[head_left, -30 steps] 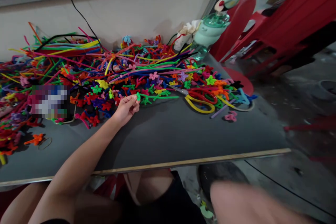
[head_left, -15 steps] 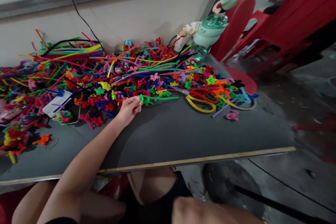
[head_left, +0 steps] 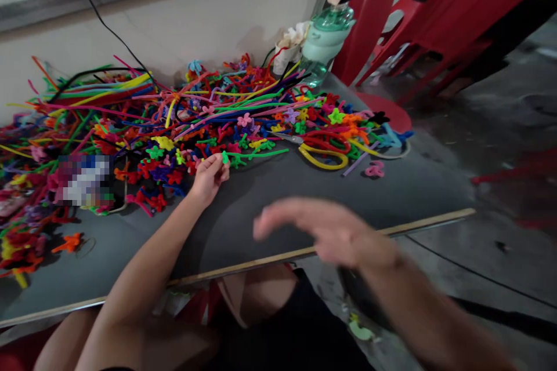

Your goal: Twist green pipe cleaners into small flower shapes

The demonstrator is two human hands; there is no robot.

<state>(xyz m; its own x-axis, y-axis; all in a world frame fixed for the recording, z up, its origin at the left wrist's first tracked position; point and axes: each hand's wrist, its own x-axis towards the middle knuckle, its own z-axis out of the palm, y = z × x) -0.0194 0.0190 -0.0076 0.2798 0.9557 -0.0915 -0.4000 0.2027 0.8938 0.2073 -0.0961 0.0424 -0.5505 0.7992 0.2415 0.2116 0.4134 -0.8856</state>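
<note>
My left hand (head_left: 209, 178) is closed in a pinch on a green pipe cleaner (head_left: 270, 154), whose small bent end shows at the fingertips. Its straight length points right, along the front of the heap. My right hand (head_left: 326, 226), blurred by motion, hangs above the table's front part with fingers stretched out and nothing visible in them. Scissors with red and yellow handles (head_left: 327, 166) lie beyond the right hand. A purple-pink twisted pipe cleaner (head_left: 375, 169) rests right of them. Behind the left hand spreads a heap of coloured pipe cleaners and small flower shapes (head_left: 244, 120).
A green bottle (head_left: 324, 43) and a white paper cup (head_left: 282, 61) stand at the back right by the wall. A red chair (head_left: 369, 23) is beyond them. The dark table (head_left: 243, 217) has a pale front edge. An orange flower shape (head_left: 68, 243) lies at the left.
My right hand has risen from the lower edge to above the table and its fingers now reach left. My left hand keeps its pinch on the green pipe cleaner. The view has shifted slightly.
</note>
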